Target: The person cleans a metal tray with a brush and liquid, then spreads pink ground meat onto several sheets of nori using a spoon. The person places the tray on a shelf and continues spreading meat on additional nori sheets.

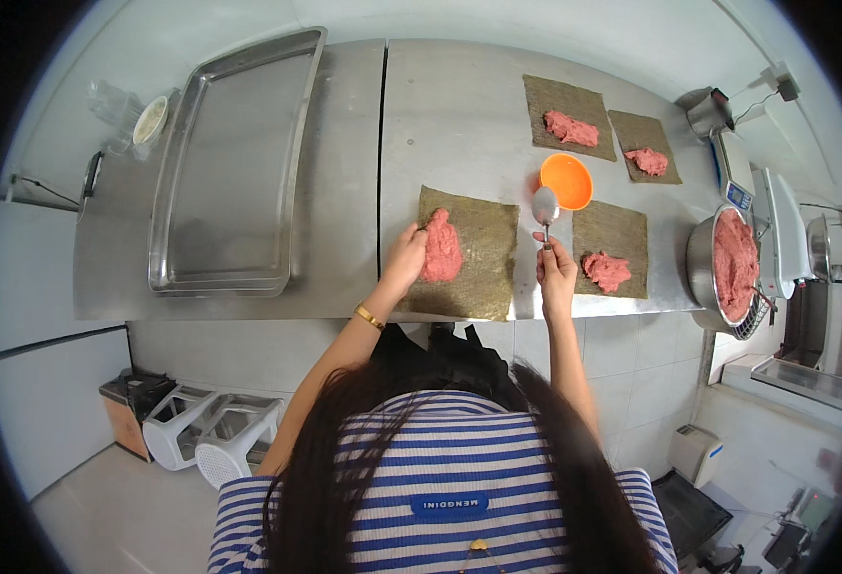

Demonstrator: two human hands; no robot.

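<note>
My left hand (407, 256) grips the left edge of a dark green seaweed sheet (486, 251), its fingertips against a lump of pink minced meat (443, 249) on it. The thumb side is partly hidden. In my right hand (557, 272) is a metal spoon (544, 205), held by its handle, its head beside the left rim of an orange bowl (567, 182). Close to the right of that hand lies another seaweed sheet (622, 230) with a smaller meat lump (606, 273) near its lower edge.
Two more meat-topped seaweed sheets (547, 96) lie farther back. A metal bowl (704, 263) of minced meat (734, 258) stands at the table's right end, near a scale (732, 167). At left sits a large metal tray (225, 172). White stools (234, 430) are on the floor.
</note>
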